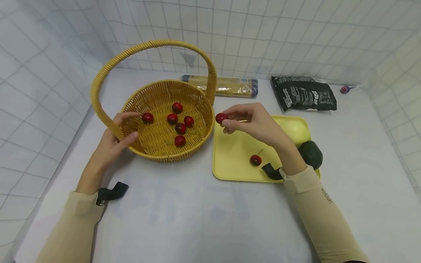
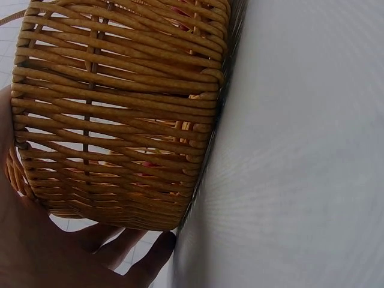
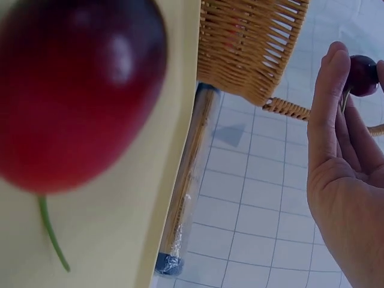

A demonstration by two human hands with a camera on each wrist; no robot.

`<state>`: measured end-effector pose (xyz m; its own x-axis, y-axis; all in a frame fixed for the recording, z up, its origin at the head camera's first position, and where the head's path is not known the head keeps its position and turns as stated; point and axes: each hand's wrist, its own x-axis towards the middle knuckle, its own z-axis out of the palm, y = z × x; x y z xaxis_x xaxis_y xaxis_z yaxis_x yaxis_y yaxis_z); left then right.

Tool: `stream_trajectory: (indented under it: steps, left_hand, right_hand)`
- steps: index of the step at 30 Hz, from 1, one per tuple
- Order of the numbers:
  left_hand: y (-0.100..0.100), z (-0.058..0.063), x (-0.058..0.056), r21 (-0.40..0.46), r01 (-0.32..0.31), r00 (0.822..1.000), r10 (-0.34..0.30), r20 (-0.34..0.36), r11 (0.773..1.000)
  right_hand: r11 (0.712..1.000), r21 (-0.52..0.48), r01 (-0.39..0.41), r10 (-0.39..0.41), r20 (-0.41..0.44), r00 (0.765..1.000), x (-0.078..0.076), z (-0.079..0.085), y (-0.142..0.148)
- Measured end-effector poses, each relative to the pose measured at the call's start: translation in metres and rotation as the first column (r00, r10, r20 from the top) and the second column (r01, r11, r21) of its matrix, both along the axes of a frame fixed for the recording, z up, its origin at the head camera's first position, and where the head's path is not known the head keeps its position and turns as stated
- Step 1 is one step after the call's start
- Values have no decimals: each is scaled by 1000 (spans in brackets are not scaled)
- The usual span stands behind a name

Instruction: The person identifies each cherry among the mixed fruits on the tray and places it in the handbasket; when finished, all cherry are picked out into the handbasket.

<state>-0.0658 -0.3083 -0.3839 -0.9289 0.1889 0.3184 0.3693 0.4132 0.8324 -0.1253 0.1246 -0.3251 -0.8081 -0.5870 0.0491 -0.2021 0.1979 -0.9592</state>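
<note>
A woven yellow basket (image 1: 197,140) with a tall handle holds several red cherries (image 1: 180,128). My left hand (image 1: 120,135) grips the basket's near-left rim, thumb outside and fingers over the edge; the left wrist view shows its palm against the basket wall (image 2: 114,114). My right hand (image 1: 245,122) pinches one cherry (image 1: 221,117) in its fingertips, held in the air beside the basket's right rim; the same cherry (image 3: 363,74) shows in the right wrist view. Another cherry (image 1: 255,159) with a green stem lies on the yellow tray (image 1: 230,160), looming large as the near cherry (image 3: 75,90).
A pale yellow fruit (image 1: 296,130) and a dark green avocado (image 1: 310,154) sit on the tray's right side. A spaghetti packet (image 1: 230,87) and a black bag (image 1: 304,94) lie at the back, with a small lollipop (image 1: 345,89) at the far right. Tiled walls enclose the table.
</note>
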Motion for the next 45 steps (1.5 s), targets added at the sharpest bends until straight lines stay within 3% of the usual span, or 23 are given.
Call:
stream_trajectory:
  steps: [2, 5, 9, 14, 23, 35, 40, 45]
  left_hand:
    - [-1, 0, -1, 2, 4, 1000, -4, 7, 1000]
    - [-2, 0, 0, 4, 1, 1000, -1, 14, 1000]
    - [-2, 2, 1, 7, 7, 1000, -7, -2, 1000]
    - [-1, 2, -1, 6, 29, 999, -28, -15, 1000]
    - [-1, 2, -2, -12, 56, 997, -57, -57, 998]
    - [-2, 2, 0, -3, 48, 998, -48, -52, 999]
    - [-3, 4, 0, -6, 47, 997, -47, -56, 999]
    - [-2, 4, 0, 0, 47, 998, -47, -40, 999]
  right_hand:
    - [1000, 15, 17, -16, -10, 1000, 1, 0, -3]
    - [996, 76, 39, -30, -115, 993, 2, 0, -9]
    - [987, 138, 85, -37, -319, 947, 2, 4, -24]
    - [977, 194, 84, 7, -424, 905, -2, 14, -55]
    - [934, 358, -18, 161, -373, 914, -7, 18, -114]
    - [892, 453, -5, 179, -342, 923, -10, 1, -155]
    - [837, 548, 12, 239, -384, 892, -12, 1, -169]
    - [771, 635, -36, 357, -385, 851, -15, -2, -178]
